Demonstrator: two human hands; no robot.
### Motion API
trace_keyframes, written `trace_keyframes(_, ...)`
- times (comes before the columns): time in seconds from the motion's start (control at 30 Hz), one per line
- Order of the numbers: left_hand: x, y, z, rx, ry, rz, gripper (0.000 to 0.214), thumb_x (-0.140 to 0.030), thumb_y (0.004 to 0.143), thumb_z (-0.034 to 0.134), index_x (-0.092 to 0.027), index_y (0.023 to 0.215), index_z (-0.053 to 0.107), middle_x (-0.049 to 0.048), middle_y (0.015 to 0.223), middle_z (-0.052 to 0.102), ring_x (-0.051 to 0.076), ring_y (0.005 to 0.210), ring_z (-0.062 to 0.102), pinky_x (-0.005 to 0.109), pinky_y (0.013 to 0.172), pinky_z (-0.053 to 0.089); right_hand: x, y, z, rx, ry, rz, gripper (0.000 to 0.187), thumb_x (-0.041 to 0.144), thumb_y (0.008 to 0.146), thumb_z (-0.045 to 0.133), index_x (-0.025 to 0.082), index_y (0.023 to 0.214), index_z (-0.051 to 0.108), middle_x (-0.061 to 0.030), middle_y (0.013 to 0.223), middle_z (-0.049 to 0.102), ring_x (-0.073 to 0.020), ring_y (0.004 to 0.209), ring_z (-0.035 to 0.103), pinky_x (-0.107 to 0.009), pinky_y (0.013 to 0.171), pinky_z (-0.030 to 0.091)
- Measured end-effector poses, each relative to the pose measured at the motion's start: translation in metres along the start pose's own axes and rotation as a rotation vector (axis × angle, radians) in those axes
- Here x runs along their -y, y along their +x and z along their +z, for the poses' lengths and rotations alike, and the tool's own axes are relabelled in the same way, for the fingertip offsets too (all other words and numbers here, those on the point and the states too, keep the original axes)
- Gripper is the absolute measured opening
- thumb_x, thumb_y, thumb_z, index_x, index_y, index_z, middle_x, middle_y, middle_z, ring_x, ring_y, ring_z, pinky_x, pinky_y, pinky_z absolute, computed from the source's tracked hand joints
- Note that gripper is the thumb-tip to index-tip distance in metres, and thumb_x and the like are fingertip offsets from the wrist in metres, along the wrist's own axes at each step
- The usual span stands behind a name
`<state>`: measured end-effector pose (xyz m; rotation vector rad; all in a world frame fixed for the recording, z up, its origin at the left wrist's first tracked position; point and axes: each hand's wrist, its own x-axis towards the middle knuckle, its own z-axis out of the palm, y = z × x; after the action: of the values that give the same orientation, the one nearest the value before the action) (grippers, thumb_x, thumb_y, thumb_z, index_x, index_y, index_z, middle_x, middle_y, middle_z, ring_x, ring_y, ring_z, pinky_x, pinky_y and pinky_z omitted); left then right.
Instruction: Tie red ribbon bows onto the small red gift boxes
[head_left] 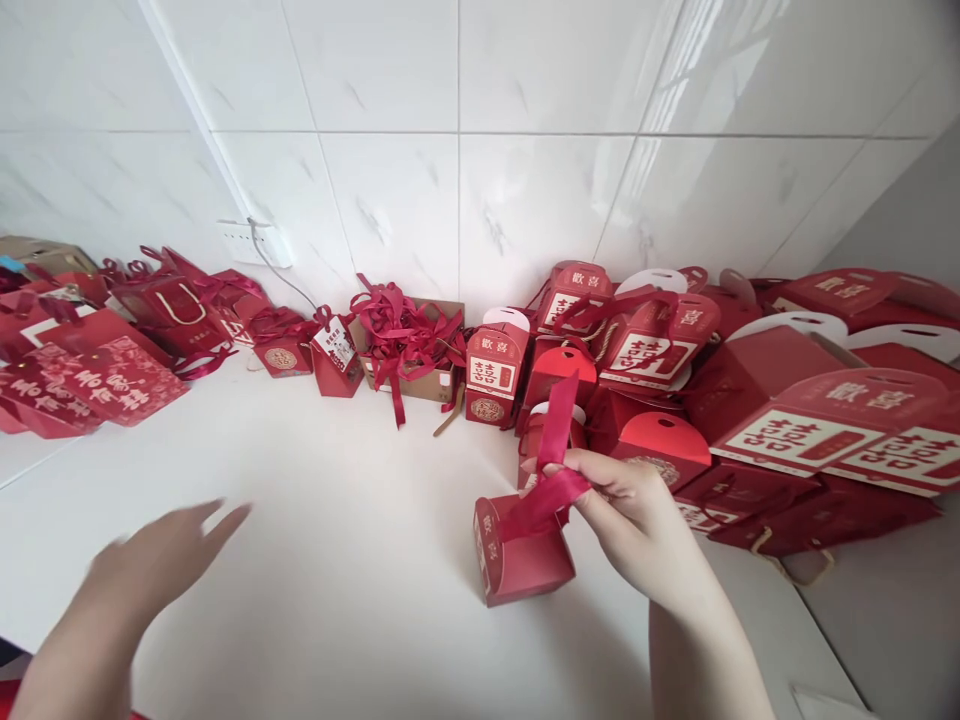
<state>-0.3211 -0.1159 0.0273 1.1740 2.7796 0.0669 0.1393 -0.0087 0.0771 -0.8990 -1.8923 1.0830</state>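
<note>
My right hand pinches a dark red satin ribbon between thumb and fingers. The ribbon runs down to a small red paper gift box, which lies tilted on the white countertop just below my fingers. One ribbon end stands up above my hand. My left hand is blurred by motion, with its fingers spread and nothing in them. It hovers over the countertop to the left of the box.
Red gift boxes with double-happiness characters are heaped at the right, against a white tiled wall. A cardboard box of red ribbons stands at the wall. Red paper gift bags lie at the left.
</note>
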Motion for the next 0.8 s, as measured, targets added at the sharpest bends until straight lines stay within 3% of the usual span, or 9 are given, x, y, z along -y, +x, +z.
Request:
trace_keyframes(0.03, -0.041, -0.011, -0.018, 0.045, -0.057, 0.160, 0.059, -0.065, 0.078, 0.047, -0.024, 0.113, 0.070, 0.0079, 0.126, 0.068, 0.036, 0.120, 0.060, 0.050, 0.104, 0.043, 0.001, 0.000, 0.002, -0.010, 0.034, 0.001, 0.024, 0.025, 0.097, 0.051, 0.019, 0.103, 0.073, -0.0038, 0.088, 0.072, -0.0181, 0.080, 0.067, -0.026, 0.075, 0.053)
trace_keyframes(0.07, -0.082, -0.024, -0.034, 0.100, -0.146, 0.442, 0.055, -0.062, 0.087, 0.041, -0.029, 0.125, 0.064, 0.0027, 0.137, 0.062, 0.030, 0.128, 0.054, 0.043, 0.109, 0.039, 0.002, 0.000, 0.003, -0.024, 0.062, -0.005, 0.023, 0.025, 0.097, 0.052, 0.020, 0.102, 0.074, -0.0038, 0.090, 0.072, -0.0181, 0.083, 0.067, -0.027, 0.079, 0.053)
trace_keyframes(0.13, -0.156, -0.052, -0.056, 0.176, -0.282, 0.733, 0.050, -0.063, 0.090, 0.043, -0.033, 0.123, 0.065, -0.0022, 0.137, 0.061, 0.026, 0.128, 0.054, 0.032, 0.101, 0.046, 0.003, 0.001, 0.004, -0.051, 0.082, -0.052, 0.022, 0.024, 0.096, 0.054, 0.022, 0.101, 0.075, -0.0041, 0.095, 0.071, -0.0182, 0.089, 0.066, -0.028, 0.083, 0.053)
trace_keyframes(0.2, -0.208, -0.078, -0.063, 0.349, -0.308, 0.981, 0.049, -0.063, 0.088, 0.050, -0.031, 0.121, 0.066, 0.0016, 0.132, 0.064, 0.026, 0.116, 0.060, 0.028, 0.087, 0.051, 0.003, 0.002, 0.002, -0.099, 0.058, -0.120, 0.021, 0.024, 0.096, 0.056, 0.025, 0.099, 0.076, -0.0049, 0.099, 0.066, -0.0182, 0.093, 0.063, -0.028, 0.081, 0.052)
trace_keyframes(0.27, -0.239, -0.096, -0.059, 0.422, -0.285, 1.182, 0.050, -0.060, 0.081, 0.062, -0.028, 0.119, 0.067, 0.0042, 0.119, 0.068, 0.025, 0.103, 0.064, 0.028, 0.080, 0.051, 0.002, 0.004, -0.001, -0.155, 0.030, -0.170, 0.020, 0.023, 0.095, 0.058, 0.027, 0.097, 0.077, -0.0048, 0.097, 0.061, -0.0177, 0.091, 0.060, -0.028, 0.076, 0.050)
trace_keyframes(0.4, -0.261, -0.101, -0.040, 0.516, -0.280, 1.309, 0.033, -0.045, 0.077, 0.070, -0.021, 0.100, 0.068, 0.0045, 0.103, 0.066, 0.021, 0.084, 0.062, 0.029, 0.075, 0.048, 0.002, 0.003, -0.007, -0.154, 0.064, -0.158, 0.020, 0.023, 0.095, 0.059, 0.028, 0.094, 0.078, -0.0034, 0.087, 0.057, -0.0163, 0.084, 0.057, -0.030, 0.076, 0.050)
trace_keyframes(0.6, -0.270, -0.076, -0.022, 0.845, -0.334, 1.355, 0.014, -0.020, 0.076, 0.067, -0.018, 0.090, 0.068, 0.0004, 0.087, 0.065, 0.015, 0.076, 0.060, 0.024, 0.069, 0.045, 0.003, 0.003, -0.011, -0.077, 0.227, -0.126, 0.017, 0.022, 0.093, 0.061, 0.024, 0.091, 0.078, -0.0035, 0.090, 0.060, -0.0155, 0.083, 0.060, -0.030, 0.078, 0.052)
trace_keyframes(0.7, -0.273, -0.070, -0.014, 0.887, -0.344, 1.363, 0.007, -0.016, 0.077, 0.064, -0.017, 0.083, 0.067, -0.0009, 0.079, 0.064, 0.013, 0.072, 0.057, 0.023, 0.066, 0.043, 0.002, 0.005, -0.013, -0.012, 0.253, -0.112, 0.017, 0.021, 0.093, 0.062, 0.024, 0.094, 0.079, -0.0031, 0.090, 0.062, -0.0148, 0.084, 0.060, -0.028, 0.077, 0.051)
trace_keyframes(0.8, -0.276, -0.071, -0.009, 0.847, -0.389, 1.348, 0.012, -0.014, 0.080, 0.058, -0.018, 0.088, 0.065, -0.0001, 0.087, 0.065, 0.014, 0.075, 0.058, 0.023, 0.068, 0.044, 0.003, 0.004, -0.014, 0.043, 0.323, -0.099, 0.015, 0.020, 0.091, 0.064, 0.024, 0.094, 0.079, -0.0018, 0.087, 0.064, -0.0127, 0.080, 0.061, -0.024, 0.073, 0.051)
